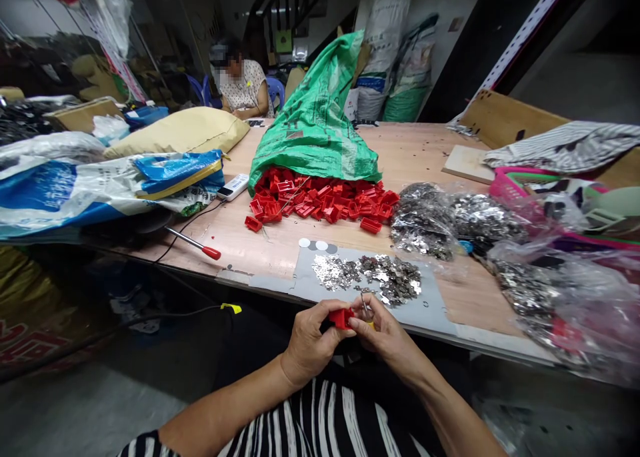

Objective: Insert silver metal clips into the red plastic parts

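In front of my body, above the table's near edge, my left hand [314, 340] pinches a small red plastic housing [341, 318] between thumb and fingers. My right hand [384, 330] is closed right beside it, its thumb and fingertips touching the housing. A thin metal tool [365, 303] with a bit of yellow near it pokes out of the right hand; its exact kind is hidden by the fingers. Just beyond my hands, small flat metal pieces [393, 277] lie in two heaps on a grey mat [435, 304].
A green woven sack [320, 124] spills many red housings [325, 200] onto the table [415, 150]. Bags of metal pieces [425, 217] and a pink basket [515, 184] are at right. A red-tipped rod [210, 252] juts out at left. Another person [245, 84] sits across the table.
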A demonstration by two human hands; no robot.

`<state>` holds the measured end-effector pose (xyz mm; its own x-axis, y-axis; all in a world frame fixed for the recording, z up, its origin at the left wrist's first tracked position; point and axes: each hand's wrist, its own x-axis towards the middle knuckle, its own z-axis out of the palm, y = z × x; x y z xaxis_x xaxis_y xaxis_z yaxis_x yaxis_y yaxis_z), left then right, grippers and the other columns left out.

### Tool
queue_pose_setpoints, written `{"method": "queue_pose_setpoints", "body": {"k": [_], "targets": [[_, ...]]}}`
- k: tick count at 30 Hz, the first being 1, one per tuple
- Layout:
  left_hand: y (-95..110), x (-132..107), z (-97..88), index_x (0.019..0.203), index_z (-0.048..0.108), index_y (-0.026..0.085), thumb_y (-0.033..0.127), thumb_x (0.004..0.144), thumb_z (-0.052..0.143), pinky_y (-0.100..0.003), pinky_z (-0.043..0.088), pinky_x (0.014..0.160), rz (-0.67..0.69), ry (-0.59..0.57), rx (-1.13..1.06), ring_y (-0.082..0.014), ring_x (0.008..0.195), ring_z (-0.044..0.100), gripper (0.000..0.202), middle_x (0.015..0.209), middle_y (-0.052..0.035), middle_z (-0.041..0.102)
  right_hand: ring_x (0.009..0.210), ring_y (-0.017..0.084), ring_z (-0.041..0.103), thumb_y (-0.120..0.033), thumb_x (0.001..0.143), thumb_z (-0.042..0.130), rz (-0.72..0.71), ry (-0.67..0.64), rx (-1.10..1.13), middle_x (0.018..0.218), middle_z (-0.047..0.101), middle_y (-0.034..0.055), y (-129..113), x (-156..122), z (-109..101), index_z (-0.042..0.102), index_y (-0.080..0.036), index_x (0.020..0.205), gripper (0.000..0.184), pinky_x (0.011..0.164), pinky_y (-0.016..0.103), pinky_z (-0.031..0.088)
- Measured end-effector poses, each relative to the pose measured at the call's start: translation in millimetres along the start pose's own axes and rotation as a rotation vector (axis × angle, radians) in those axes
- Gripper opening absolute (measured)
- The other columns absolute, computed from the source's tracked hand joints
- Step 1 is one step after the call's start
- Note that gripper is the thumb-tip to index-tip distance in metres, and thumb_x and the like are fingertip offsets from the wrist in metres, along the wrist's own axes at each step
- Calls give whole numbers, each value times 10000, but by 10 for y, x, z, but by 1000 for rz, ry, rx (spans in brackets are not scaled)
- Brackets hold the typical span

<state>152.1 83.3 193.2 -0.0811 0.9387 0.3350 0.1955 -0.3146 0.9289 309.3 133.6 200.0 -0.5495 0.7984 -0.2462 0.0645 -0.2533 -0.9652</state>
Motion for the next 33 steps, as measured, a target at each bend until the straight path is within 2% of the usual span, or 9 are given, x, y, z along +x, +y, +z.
{"method": "queue_pose_setpoints", "body": {"k": [9,13,16,18,20,23,26,29,33], "targets": [[-30,-71,-37,1043,655,193,241,761,717,-272,526,802,-82,-55,-128,-175,862,680,294,980,-50,720,526,70,356,-550,788,643,115,-96,118,718,465,-53,16,-103,4,453,-230,991,424,471,197,241],[-61,-79,-72,1013,648,184,260,740,739,-291,530,828,-149,-74,-318,-190,894,685,298,993,-61,722,511,64,335,-533,749,689,123,-127,218,656,402,-72,28,-94,50,473,-220,983,446,462,188,264],[-129,-75,-89,982,630,175,263,713,761,-301,537,832,-223,-19,-453,-193,902,686,312,982,-64,725,484,65,347,-543,773,652,112,-136,171,628,403,-79,10,-35,80,474,-223,983,423,454,189,300],[-170,-61,-109,971,616,172,262,695,773,-312,539,841,-263,54,-489,-196,913,684,330,997,-67,722,464,68,385,-542,819,591,69,-113,24,659,472,-64,-30,36,74,470,-224,1030,400,437,192,311],[-193,-35,-146,978,608,171,252,698,767,-321,530,871,-289,144,-479,-198,942,678,332,1037,-73,714,481,84,455,-501,873,522,-37,-23,-229,746,563,-25,-84,129,44,482,-226,1069,339,464,220,364],[-195,13,-225,1014,611,171,236,730,737,-316,509,907,-291,241,-425,-187,974,665,318,1071,-73,704,725,169,602,-349,910,474,-250,182,-730,918,639,37,-147,289,-20,554,-230,989,164,669,313,463],[-181,45,-290,1042,614,170,233,751,716,-312,502,914,-272,270,-395,-181,978,658,314,1076,-71,697,912,222,615,-230,900,464,-340,251,-1095,971,650,61,-146,439,-52,592,-218,945,136,788,352,459],[-177,47,-309,1063,613,173,246,762,703,-320,505,912,-271,278,-383,-188,990,652,322,1089,-72,689,898,218,624,-194,900,468,-330,247,-1277,997,645,72,-110,550,-30,600,-204,987,158,756,330,463],[-205,23,-297,1091,617,183,269,771,692,-315,502,913,-283,276,-384,-191,1003,641,339,1098,-66,682,849,205,624,-190,891,503,-293,255,-1360,966,639,61,-103,622,25,600,-207,952,116,688,299,445]]}}
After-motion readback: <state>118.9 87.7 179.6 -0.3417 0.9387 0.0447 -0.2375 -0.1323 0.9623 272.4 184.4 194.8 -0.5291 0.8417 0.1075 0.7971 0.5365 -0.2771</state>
